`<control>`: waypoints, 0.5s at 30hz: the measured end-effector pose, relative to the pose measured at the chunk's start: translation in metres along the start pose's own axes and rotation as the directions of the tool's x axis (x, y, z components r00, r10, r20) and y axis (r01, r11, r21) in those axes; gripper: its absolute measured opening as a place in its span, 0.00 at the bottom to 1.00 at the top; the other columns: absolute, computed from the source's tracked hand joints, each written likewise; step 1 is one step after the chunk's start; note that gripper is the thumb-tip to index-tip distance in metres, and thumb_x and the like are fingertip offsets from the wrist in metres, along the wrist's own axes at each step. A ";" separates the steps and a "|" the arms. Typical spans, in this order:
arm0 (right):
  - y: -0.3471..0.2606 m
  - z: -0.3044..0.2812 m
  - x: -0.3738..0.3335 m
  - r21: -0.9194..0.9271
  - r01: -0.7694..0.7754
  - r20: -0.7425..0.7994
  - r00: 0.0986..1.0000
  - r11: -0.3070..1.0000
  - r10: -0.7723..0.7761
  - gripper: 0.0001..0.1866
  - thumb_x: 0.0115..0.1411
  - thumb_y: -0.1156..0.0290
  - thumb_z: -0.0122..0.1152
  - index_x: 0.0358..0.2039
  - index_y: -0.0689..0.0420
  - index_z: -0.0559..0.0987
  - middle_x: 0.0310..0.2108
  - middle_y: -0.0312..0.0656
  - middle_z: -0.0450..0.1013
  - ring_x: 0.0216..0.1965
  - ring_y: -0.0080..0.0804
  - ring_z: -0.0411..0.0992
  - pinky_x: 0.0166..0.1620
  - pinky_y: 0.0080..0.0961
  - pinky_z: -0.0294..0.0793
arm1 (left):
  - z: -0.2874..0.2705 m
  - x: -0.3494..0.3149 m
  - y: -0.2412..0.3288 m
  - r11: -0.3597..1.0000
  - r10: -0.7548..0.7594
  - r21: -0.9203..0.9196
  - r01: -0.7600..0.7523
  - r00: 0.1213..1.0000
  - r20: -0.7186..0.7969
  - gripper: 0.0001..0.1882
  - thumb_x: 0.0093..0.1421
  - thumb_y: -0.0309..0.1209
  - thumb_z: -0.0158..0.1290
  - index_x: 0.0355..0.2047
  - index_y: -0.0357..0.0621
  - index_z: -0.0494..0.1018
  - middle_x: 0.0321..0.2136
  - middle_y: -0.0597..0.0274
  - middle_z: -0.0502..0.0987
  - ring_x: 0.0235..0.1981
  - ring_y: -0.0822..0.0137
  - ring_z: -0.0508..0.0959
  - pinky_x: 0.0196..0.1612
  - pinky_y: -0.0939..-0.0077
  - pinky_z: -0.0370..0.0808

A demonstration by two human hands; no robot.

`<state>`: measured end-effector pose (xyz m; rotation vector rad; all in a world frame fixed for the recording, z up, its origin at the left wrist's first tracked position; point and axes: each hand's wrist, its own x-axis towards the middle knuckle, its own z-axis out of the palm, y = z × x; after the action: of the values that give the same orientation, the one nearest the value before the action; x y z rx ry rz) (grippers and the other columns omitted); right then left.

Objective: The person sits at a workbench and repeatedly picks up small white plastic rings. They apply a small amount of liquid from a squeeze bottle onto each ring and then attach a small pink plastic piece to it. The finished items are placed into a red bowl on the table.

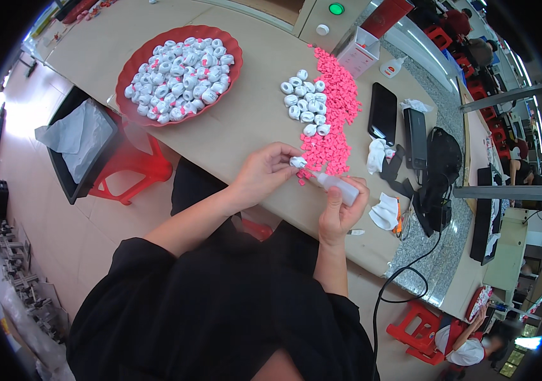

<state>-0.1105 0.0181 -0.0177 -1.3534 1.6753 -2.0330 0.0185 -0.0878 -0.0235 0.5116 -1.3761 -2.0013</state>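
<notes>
Between its fingertips my left hand [263, 173] pinches a small white rounded piece [298, 162] with dark markings. My right hand [343, 214] is closed around a small translucent squeeze bottle [339, 187], its narrow nozzle tilted toward the white piece. Whether the tip touches the piece I cannot tell. Just beyond both hands spreads a long pile of small pink pieces [338, 89]. Along its left side sits a cluster of similar white pieces [304, 98]. Farther left, a red scalloped tray [123, 82] is heaped with white pieces that have pink bits on them.
On the right lie a black phone [382, 108], a dark rectangular device [415, 136], crumpled tissues [384, 211] and a black bag [442, 159] with a cable. A white box [358, 54] stands behind the pink pile. Left of the table, a black bin [74, 168] rests on a red stool [150, 171].
</notes>
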 end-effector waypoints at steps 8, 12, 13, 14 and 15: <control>-0.002 0.001 0.002 0.009 0.007 0.004 1.000 1.000 -0.007 0.14 0.56 0.69 0.57 0.36 0.63 0.65 0.32 0.44 0.63 0.33 0.29 0.62 0.37 0.21 0.63 | 0.001 0.000 0.001 1.000 -0.009 0.002 0.009 1.000 -0.004 0.13 0.56 0.16 0.46 0.43 0.33 0.65 0.39 0.57 0.71 0.42 0.70 0.74 0.44 0.80 0.72; -0.001 0.001 0.001 0.000 -0.004 0.011 1.000 1.000 0.004 0.13 0.56 0.70 0.57 0.36 0.63 0.65 0.32 0.43 0.63 0.33 0.29 0.61 0.37 0.21 0.63 | 0.000 0.000 0.001 1.000 -0.023 -0.006 0.023 1.000 -0.004 0.13 0.56 0.16 0.46 0.43 0.32 0.64 0.39 0.57 0.71 0.42 0.70 0.73 0.44 0.80 0.72; -0.001 0.001 0.001 -0.003 -0.003 0.014 1.000 1.000 0.003 0.13 0.56 0.70 0.57 0.36 0.63 0.65 0.32 0.43 0.63 0.33 0.29 0.61 0.37 0.21 0.63 | 0.000 0.000 0.001 1.000 -0.021 -0.005 0.021 1.000 -0.004 0.13 0.56 0.16 0.46 0.43 0.32 0.64 0.39 0.57 0.71 0.42 0.70 0.73 0.45 0.80 0.72; -0.001 0.001 0.001 -0.005 -0.003 0.017 1.000 1.000 0.003 0.13 0.56 0.70 0.57 0.36 0.63 0.65 0.32 0.43 0.63 0.33 0.29 0.61 0.37 0.21 0.63 | 0.000 0.000 0.001 1.000 -0.019 -0.005 0.019 1.000 -0.005 0.13 0.56 0.16 0.46 0.43 0.32 0.64 0.39 0.57 0.71 0.42 0.70 0.73 0.45 0.80 0.72; -0.001 0.001 0.001 -0.002 -0.006 0.019 1.000 1.000 0.006 0.13 0.56 0.70 0.57 0.36 0.63 0.65 0.32 0.43 0.63 0.33 0.28 0.61 0.37 0.20 0.63 | 0.000 0.000 0.001 1.000 -0.016 -0.005 0.016 1.000 -0.006 0.13 0.56 0.16 0.46 0.43 0.32 0.64 0.39 0.57 0.71 0.42 0.70 0.73 0.45 0.80 0.72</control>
<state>-0.1102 0.0170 -0.0166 -1.3622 1.6725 -2.0096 0.0190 -0.0876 -0.0227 0.5283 -1.3676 -2.0138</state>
